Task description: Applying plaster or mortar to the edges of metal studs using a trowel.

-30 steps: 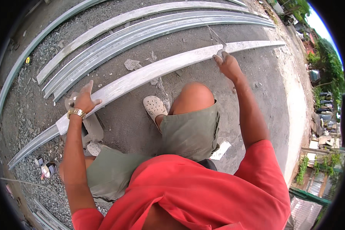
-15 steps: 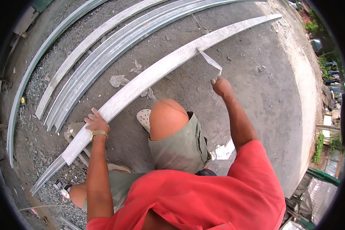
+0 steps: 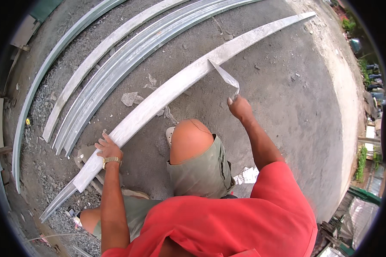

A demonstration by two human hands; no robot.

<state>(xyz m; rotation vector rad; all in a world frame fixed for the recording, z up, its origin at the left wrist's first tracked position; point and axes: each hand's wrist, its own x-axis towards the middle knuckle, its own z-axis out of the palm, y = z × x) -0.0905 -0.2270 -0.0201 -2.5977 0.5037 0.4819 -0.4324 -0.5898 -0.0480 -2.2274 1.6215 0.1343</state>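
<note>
The left hand [image 3: 109, 147] is laid, fingers spread, on the board [image 3: 167, 92] near its lower-left end. By the clenched right hand [image 3: 240, 108] the trowel [image 3: 225, 77] is grasped, its tip at the board's edge. Beyond the knee [image 3: 191, 139] the board is stretched slantwise; farther out, channels [image 3: 111, 75] are laid, then a plank [image 3: 90, 60]
</note>
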